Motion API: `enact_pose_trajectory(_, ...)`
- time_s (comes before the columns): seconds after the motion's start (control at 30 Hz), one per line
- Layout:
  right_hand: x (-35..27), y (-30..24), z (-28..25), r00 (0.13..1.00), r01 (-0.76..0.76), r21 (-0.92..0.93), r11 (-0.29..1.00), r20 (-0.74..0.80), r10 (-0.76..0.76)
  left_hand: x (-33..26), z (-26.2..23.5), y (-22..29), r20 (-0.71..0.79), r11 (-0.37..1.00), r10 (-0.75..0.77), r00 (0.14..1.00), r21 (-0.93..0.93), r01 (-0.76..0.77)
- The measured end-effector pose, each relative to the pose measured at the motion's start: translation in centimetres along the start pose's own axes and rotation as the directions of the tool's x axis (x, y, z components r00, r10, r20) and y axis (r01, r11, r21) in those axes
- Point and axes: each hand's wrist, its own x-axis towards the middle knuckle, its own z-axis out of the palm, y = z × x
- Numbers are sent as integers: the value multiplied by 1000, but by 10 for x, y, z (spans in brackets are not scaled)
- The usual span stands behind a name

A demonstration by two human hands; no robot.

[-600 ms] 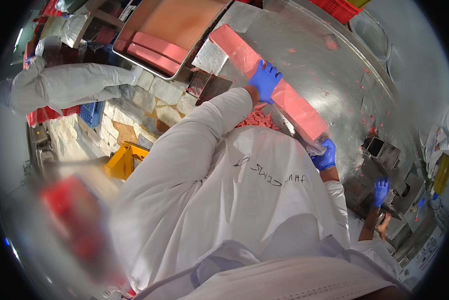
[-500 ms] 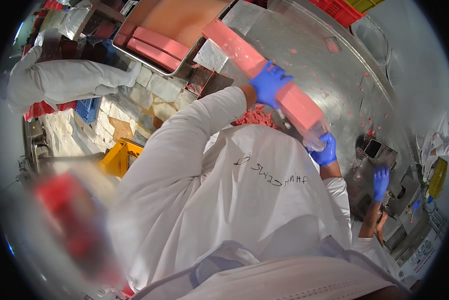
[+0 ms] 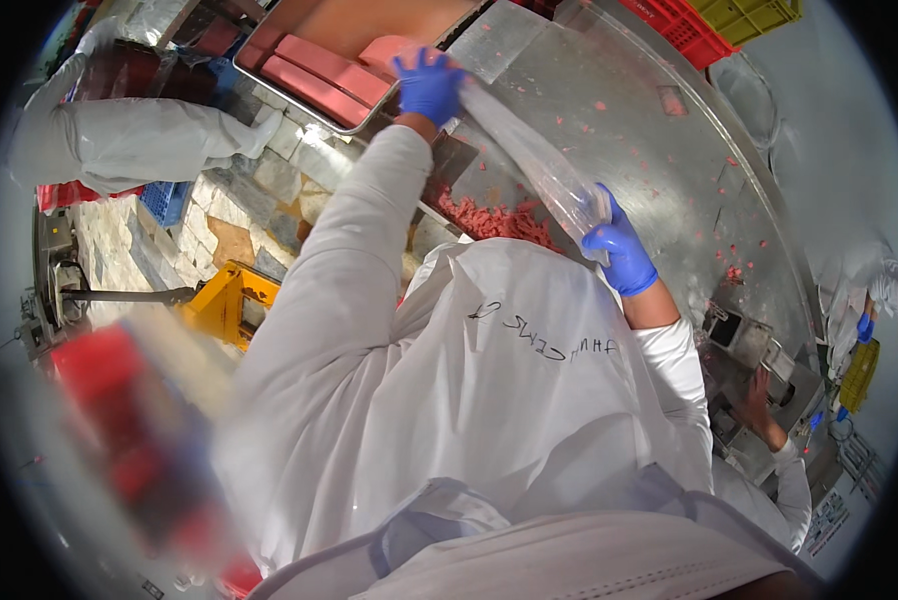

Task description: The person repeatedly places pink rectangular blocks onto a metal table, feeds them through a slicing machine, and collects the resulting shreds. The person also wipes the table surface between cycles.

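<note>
Currently, left hand: [image 3: 431, 88] fingers spread wide over the near end of the pink block [image 3: 384, 52].
Right hand: [image 3: 624, 245] closed around one end of the clear plastic film [image 3: 529, 155].
Pink block: far end over the metal tray [image 3: 369, 18], beside two bare pink blocks [image 3: 334, 70].
Film: stretched above the steel table [image 3: 649, 160]; I judge it mostly off the block. Whether any remains under the left hand, I cannot tell.
Coat front: [image 3: 544, 330] dark handwriting, upside down to me.
Red crate: [image 3: 674, 30] pale lettering, partly cropped.
</note>
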Motion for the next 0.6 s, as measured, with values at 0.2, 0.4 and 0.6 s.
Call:
enact_pose_trajectory(0.2, -31, 27, -49, 960, 176, -335, 926, -149, -236, -13, 27, -50, 292, 983, -182, 939, 32, 181)
enact_pose_trajectory(0.4, -119, -89, -117, 357, 479, -658, 582, -459, -813, 1, -33, 32, -373, 761, 206, 905, -520, -388)
enact_pose_trajectory(0.6, -191, -235, -154, 62, 70, -970, 233, -229, -971, 25, -210, 182, -392, 178, 250, 886, -881, -439)
